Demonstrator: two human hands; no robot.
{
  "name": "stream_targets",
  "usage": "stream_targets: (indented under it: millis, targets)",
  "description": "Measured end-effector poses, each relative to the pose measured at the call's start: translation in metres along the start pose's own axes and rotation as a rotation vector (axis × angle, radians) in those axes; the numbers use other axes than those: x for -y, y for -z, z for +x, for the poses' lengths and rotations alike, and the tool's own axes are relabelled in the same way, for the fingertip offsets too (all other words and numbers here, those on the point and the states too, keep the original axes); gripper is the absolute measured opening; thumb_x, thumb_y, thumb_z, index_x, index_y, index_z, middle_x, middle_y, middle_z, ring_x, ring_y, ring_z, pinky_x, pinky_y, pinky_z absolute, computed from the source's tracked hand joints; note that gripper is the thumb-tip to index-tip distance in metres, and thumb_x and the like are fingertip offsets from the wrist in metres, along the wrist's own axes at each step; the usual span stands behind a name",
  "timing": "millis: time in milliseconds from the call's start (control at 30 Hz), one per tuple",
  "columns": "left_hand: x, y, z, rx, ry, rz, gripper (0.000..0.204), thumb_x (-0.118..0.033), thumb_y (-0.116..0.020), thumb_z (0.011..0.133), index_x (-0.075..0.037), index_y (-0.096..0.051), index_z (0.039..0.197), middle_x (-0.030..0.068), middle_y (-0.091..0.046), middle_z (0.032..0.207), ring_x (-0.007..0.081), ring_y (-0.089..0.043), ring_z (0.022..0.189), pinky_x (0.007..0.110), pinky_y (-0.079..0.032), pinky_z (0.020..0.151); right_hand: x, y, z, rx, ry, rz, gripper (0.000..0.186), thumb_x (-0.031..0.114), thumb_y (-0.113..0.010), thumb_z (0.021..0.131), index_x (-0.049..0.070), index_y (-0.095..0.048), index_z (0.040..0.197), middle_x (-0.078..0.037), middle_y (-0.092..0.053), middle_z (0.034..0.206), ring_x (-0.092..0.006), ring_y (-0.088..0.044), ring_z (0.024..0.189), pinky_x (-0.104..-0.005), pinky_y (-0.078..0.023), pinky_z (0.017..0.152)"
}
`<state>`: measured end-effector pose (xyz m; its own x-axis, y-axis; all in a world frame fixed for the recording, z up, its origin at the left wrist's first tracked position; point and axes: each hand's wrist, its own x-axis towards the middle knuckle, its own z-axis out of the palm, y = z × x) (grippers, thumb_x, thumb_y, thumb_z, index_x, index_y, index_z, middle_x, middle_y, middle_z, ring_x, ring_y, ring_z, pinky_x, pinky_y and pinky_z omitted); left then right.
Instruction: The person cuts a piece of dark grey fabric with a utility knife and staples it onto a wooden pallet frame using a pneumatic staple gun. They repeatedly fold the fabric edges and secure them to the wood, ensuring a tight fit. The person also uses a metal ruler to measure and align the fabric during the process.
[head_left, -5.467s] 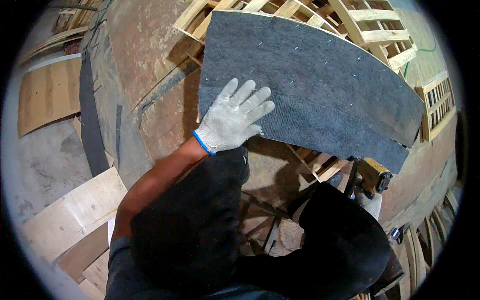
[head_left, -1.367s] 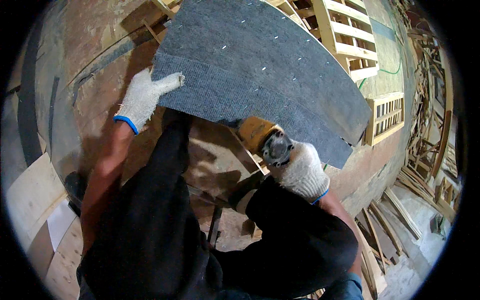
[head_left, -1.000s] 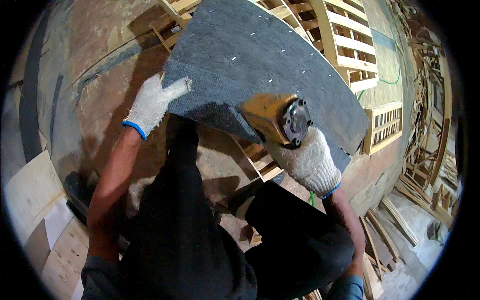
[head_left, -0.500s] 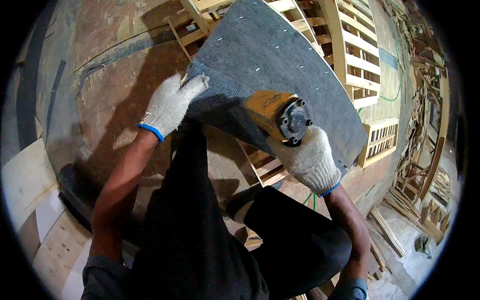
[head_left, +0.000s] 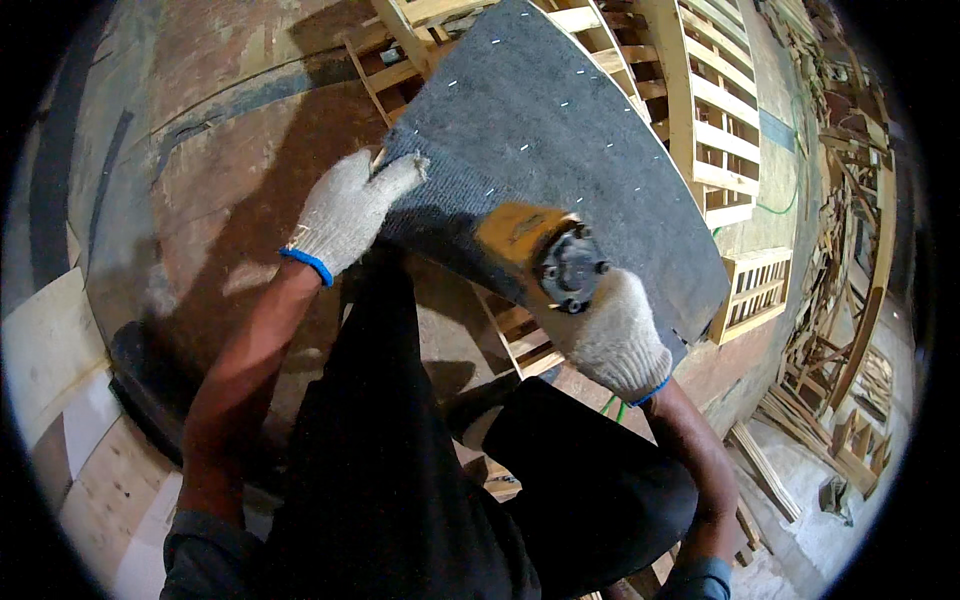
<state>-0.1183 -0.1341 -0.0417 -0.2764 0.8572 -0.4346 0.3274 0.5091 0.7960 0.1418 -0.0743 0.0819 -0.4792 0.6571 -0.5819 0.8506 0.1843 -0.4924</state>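
Observation:
A dark grey fabric sheet (head_left: 560,150), dotted with several short bright staples, covers a curved panel in front of me. At its left edge, my left hand (head_left: 350,210), in a white knit glove with a blue cuff, grips the fabric, its fingertips on the ribbed strip there. My right hand (head_left: 625,335), gloved likewise, is wrapped around an orange staple gun (head_left: 520,235) with a round black cap. The gun is over the near part of the sheet. Its nose is hidden, so I cannot tell whether it touches the fabric. My black-trousered legs are below the panel.
Slatted wooden frames (head_left: 720,120) stand beyond and right of the panel, with a smaller slatted frame (head_left: 757,290) nearer. Scrap wood (head_left: 850,250) is heaped along the right. A green hose (head_left: 612,405) shows near my right knee. Pale boards (head_left: 60,340) lie at the left.
The staple gun and my right hand have shifted slightly left and toward me. A staple now shows just beyond the gun. My left hand keeps its place on the sheet's edge.

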Motion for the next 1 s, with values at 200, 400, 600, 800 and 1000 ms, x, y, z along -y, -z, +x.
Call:
stream_targets:
  millis: [200,400,600,800,1000]
  targets:
    - [0.001,-0.001,0.004,0.017,-0.088,-0.060,0.056,-0.053,-0.061,0.095,0.001,-0.071,0.107,0.0237,-0.071,0.091,0.0398,-0.067,0.087,0.046,-0.048,0.080,-0.011,-0.009,-0.009,-0.011,0.142,-0.051,0.033,0.035,-0.079,0.079,0.012,-0.075,0.102,-0.019,-0.072,0.081,-0.0406,-0.072,0.077,-0.0449,-0.058,0.067]
    - [0.016,-0.005,0.007,0.031,-0.061,-0.181,0.056,-0.053,-0.062,0.095,0.001,-0.071,0.105,0.0223,-0.069,0.086,0.0343,-0.066,0.082,0.043,-0.048,0.077,-0.008,-0.019,-0.015,-0.022,0.206,-0.108,0.029,0.026,-0.077,0.076,0.015,-0.073,0.102,-0.017,-0.071,0.077,-0.0399,-0.071,0.073,-0.0488,-0.058,0.065]
    - [-0.002,0.007,0.004,0.176,0.035,-0.124,0.049,-0.042,-0.062,0.100,0.001,-0.067,0.121,0.0051,-0.071,0.107,0.0146,-0.063,0.102,0.032,-0.049,0.092,-0.010,0.005,-0.008,0.076,0.153,-0.088,0.032,0.022,-0.077,0.086,0.003,-0.073,0.111,-0.013,-0.075,0.081,-0.0267,-0.074,0.071,-0.0374,-0.058,0.065]
    - [0.033,0.017,-0.017,0.060,0.023,-0.379,0.046,-0.027,-0.068,0.099,0.001,-0.063,0.135,0.0069,-0.070,0.116,0.0147,-0.062,0.105,0.029,-0.050,0.093,0.038,0.017,0.028,0.044,0.113,0.153,0.031,0.032,-0.075,0.086,0.003,-0.073,0.099,-0.021,-0.073,0.081,-0.0357,-0.074,0.078,-0.0430,-0.057,0.070]
    - [0.016,0.012,-0.022,-0.012,-0.031,-0.336,0.045,-0.023,-0.065,0.100,0.002,-0.062,0.137,0.0129,-0.071,0.125,0.0207,-0.064,0.115,0.033,-0.048,0.102,0.065,0.021,0.054,-0.030,0.127,0.052,0.033,0.030,-0.074,0.088,0.000,-0.075,0.102,-0.018,-0.074,0.081,-0.0297,-0.073,0.076,-0.0399,-0.057,0.069]
